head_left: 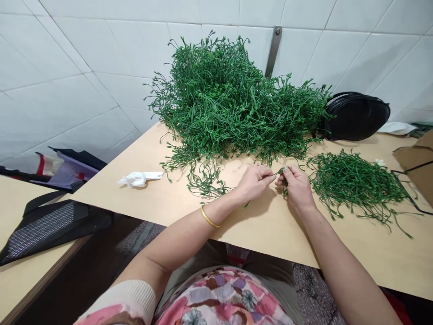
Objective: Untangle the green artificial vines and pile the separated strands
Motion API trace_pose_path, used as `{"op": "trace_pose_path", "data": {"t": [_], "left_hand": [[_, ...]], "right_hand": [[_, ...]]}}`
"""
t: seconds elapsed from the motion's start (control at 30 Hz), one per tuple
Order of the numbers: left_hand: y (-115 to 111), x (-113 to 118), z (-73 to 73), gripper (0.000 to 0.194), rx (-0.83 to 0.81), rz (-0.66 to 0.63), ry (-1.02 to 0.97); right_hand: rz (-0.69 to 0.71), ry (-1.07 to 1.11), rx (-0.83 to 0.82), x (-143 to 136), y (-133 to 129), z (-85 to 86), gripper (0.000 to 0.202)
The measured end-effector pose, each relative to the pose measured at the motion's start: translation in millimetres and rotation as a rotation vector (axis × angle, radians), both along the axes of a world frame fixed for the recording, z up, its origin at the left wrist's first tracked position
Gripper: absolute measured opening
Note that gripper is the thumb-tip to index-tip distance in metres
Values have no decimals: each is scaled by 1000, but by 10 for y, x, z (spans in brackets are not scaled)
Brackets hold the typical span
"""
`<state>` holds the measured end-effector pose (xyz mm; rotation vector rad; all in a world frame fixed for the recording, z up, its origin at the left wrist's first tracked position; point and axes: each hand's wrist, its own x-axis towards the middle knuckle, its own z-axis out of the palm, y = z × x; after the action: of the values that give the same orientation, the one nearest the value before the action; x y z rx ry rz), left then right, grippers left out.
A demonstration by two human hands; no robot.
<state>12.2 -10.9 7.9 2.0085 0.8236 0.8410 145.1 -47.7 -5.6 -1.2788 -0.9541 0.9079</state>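
Thin green artificial plant stems (280,172) run between my two hands above the table's front part. My left hand (256,181), thumb and fingers pinched, grips one end of them. Close beside it, my right hand (296,183) is closed on the other part, with some green hanging below its fingers. Behind both hands rises a large tangled heap of the same green stems (233,99). A smaller, flatter pile of stems (355,183) lies right of my right hand. Several loose stems (206,180) are scattered left of my left hand.
A crumpled white tissue (140,178) lies on the pale wooden table (128,198). At the back right is a black round bag (358,115), with a cardboard piece (417,158) nearer the right edge. White tiled wall (111,54) stands behind; a black mesh bag (47,225) rests on a table at left.
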Motion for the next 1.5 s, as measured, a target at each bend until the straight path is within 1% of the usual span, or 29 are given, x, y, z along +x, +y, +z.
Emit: {"op": "trace_pose_path", "data": {"t": [0.07,0.13,0.2,0.3,0.33,0.37,0.4,0.47,0.53,0.6,0.67,0.87,1.0,1.07,1.17,1.3,1.4,1.5], "left_hand": [[-3,31,-8,29,6,-1,-9],[-11,38,-16,30,10,-4,-14],[-18,14,-22,30,16,-8,-11],[-11,-53,-32,31,42,20,-8],[-3,-71,-35,31,34,28,-17],[7,-83,-38,30,8,36,-33],[15,-87,-39,30,-35,41,-57],[19,-82,-31,29,-133,41,-108],[6,-71,-10,28,-202,35,-140],[-14,-66,14,26,-241,28,-157],[-26,-69,25,25,-262,32,-177],[-8,-77,-6,28,-233,8,-236],[-23,-83,-7,29,-187,18,-220],[-35,-83,-6,29,-191,12,-228],[-35,-78,-14,27,-165,17,-229],[1,-67,-32,22,-111,103,-229],[25,-79,-26,17,-121,124,-220],[31,-114,11,17,-195,71,-187]], "right_hand": [[-45,15,11,-11,8,1,33],[-71,42,15,49,34,-4,32],[-149,104,17,189,69,-3,32],[-321,191,42,415,89,33,35],[-323,188,51,448,79,55,36],[-269,171,52,448,62,79,36],[-179,137,47,416,40,102,36],[18,43,36,287,-8,143,35],[166,-73,18,149,-46,160,35],[254,-162,-11,67,-67,150,35],[323,-188,-41,50,-71,124,34],[361,-21,-77,86,-47,93,33],[329,66,-113,90,-24,78,32],[305,66,-115,93,-16,60,31],[306,40,-112,84,-13,45,31],[387,50,-124,53,-23,47,34],[410,-58,-106,47,-30,39,32],[385,-295,-43,54,-45,36,30]]}}
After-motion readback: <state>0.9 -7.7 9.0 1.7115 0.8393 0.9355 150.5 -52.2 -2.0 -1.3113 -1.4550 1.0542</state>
